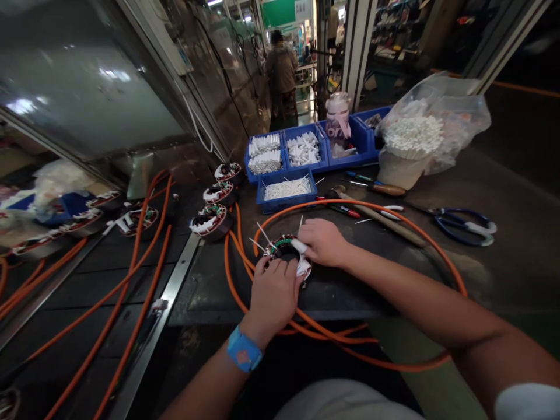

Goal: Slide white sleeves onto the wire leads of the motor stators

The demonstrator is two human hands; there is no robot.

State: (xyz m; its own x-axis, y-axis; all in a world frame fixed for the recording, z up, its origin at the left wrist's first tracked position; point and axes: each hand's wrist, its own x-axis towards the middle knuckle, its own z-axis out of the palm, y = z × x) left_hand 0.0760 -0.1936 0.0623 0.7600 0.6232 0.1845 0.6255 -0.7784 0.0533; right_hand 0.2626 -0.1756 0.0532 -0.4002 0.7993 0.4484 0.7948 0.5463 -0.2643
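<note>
A motor stator (283,241) with green and dark windings lies on the dark bench in front of me, thin white sticks poking up from its rim. My left hand (276,289) is wrapped over the stator's near left side, gripping it. Across the ring, my right hand (322,240) pinches a short white sleeve (300,245) against the stator's right rim. More white material (303,267) shows between the two hands. The fingertips of my left hand are partly hidden. A long orange cable (238,291) loops around the stator and under my forearms.
Several stators (212,222) stand at the left by a metal rail (175,286). Blue bins (286,195) of white tubes and sticks stand behind. At right lie a wooden-handled tool (385,217), blue-handled scissors-like pliers (464,220) and a bagged tub of sticks (413,140). A person (281,67) is far back.
</note>
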